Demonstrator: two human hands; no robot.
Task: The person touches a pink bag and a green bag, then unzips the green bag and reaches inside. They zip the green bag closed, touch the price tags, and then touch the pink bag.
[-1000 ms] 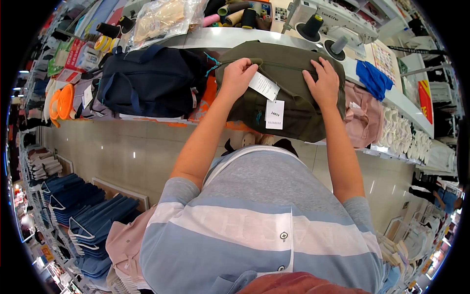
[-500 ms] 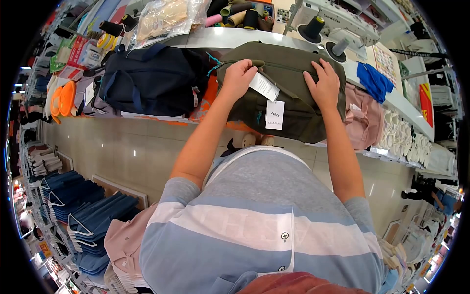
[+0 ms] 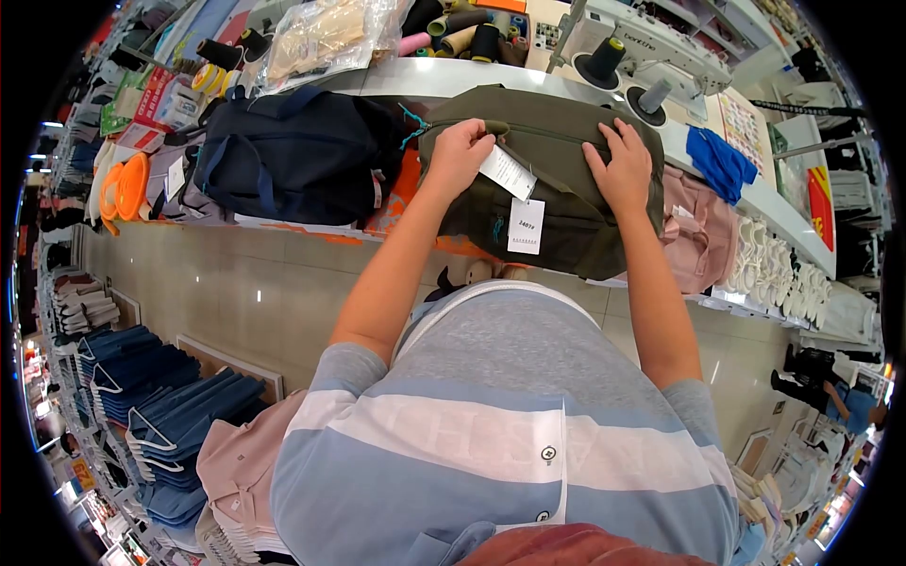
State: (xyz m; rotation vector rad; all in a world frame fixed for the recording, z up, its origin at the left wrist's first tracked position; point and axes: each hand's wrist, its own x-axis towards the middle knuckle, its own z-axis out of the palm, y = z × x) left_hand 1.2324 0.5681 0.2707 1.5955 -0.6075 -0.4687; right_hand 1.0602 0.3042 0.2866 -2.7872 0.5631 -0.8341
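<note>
An olive-green duffel bag (image 3: 557, 118) lies in front of me, over the edge of the white counter. My left hand (image 3: 459, 158) is closed at the bag's upper left, pinching an end of its olive strap; its fingertips partly hide the grip. Beside those fingers a white paper tag (image 3: 508, 174) sticks out, and a second white tag (image 3: 526, 226) with printed digits hangs below it on the bag's front. My right hand (image 3: 623, 172) rests open on the bag's right side, fingers spread over the fabric.
Left of the olive bag sits a navy bag (image 3: 297, 156); a pink bag (image 3: 698, 231) is on the right. Behind are a sewing machine (image 3: 651, 38), thread cones (image 3: 602, 64) and a plastic packet (image 3: 326, 42). Hanging blue garments (image 3: 193, 415) stand at lower left.
The lower tag has swung slightly, its printed face turning. My left hand has dropped a touch, while my right hand stays almost in place on the bag.
</note>
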